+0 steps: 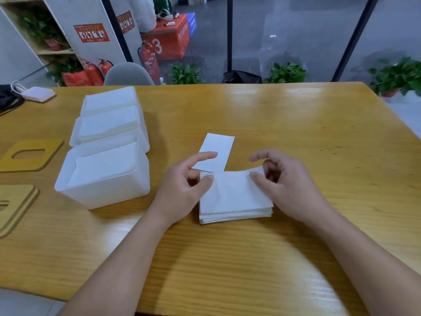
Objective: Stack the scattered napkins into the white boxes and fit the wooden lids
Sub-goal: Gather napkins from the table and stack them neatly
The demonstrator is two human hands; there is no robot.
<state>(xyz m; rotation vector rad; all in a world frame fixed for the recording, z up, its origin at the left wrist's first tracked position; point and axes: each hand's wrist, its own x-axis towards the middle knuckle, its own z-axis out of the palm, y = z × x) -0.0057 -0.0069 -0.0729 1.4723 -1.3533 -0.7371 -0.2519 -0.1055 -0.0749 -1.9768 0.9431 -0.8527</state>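
Bench [273, 124]: yellow wood-grain top, glossy, carrying all items below.

Napkin stack [234, 199]: white, squared pile lying flat near the middle of the bench, between the two hands. Its top sheet is lifted slightly at the far right corner.

Left hand [184, 185]: rests at the stack's left edge; thumb and a bent finger pinch the top left corner of the stack, index finger stretched out forward above a loose sheet.

Right hand [282, 181]: at the stack's right edge; the grip is a pinch, thumb on top and curled fingers behind the raised corner of the top napkin.

Single napkin [216, 151]: one long folded white sheet, flat on the bench just beyond the stack, its near end touching or slipping under the stack; which, cannot be told.

White boxes, three, in a row on the left, lids off, each holding napkins: near box [102, 179], middle box [109, 128], far box [111, 101].

Wooden lids: one with a slot opening [29, 155] flat left of the boxes; further lids stacked [13, 206] at the left edge.
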